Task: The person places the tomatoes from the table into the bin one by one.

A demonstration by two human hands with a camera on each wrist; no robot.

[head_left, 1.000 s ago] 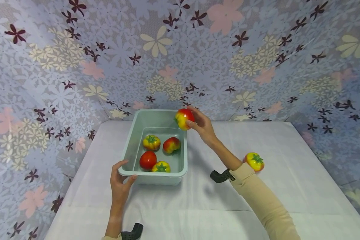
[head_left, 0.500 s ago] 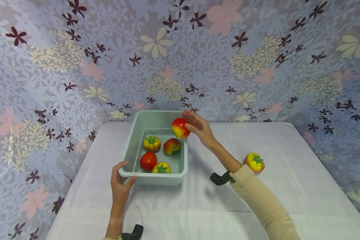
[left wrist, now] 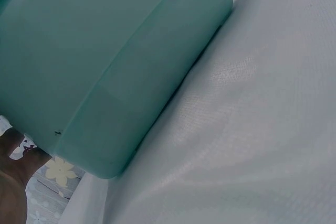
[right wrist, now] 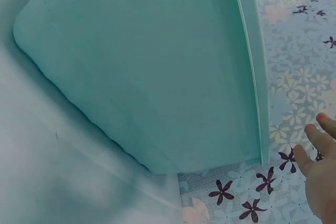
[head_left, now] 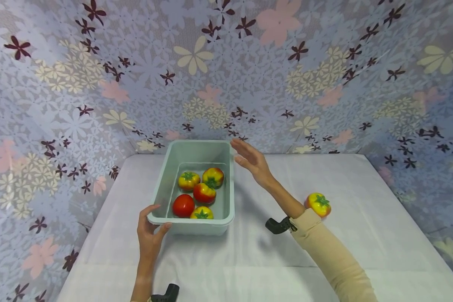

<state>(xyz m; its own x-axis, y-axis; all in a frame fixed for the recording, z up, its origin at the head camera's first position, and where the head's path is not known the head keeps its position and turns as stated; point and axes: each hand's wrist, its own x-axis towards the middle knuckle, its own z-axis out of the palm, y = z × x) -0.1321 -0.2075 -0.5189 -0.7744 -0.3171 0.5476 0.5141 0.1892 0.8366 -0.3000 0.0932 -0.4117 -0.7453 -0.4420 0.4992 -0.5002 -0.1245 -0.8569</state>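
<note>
My left hand [head_left: 149,233] holds the near left corner of a pale green plastic bin [head_left: 196,228], fingers on the left rim and thumb at the front. Inside lie several glossy tomatoes: a plain red one [head_left: 183,205], a yellow one at the front [head_left: 201,213], and red-yellow ones behind, including one in the middle [head_left: 204,193]. Beyond the right rim, my right hand [head_left: 254,163] hovers with fingers extended and nothing in it. The right wrist view shows its fingertips [right wrist: 303,156] beside the rim. Another red-yellow tomato [head_left: 318,204] rests on the table, near the right sleeve.
White cloth [head_left: 272,268] covers the table. A floral-patterned curtain [head_left: 256,84] rises behind and along both sides. Each wrist carries a black camera mount, such as the right one [head_left: 278,225].
My right hand has let go of a red-yellow tomato, which dropped into the bin among the others. A tomato at the bin's right has shifted. The left hand keeps its hold on the corner.
</note>
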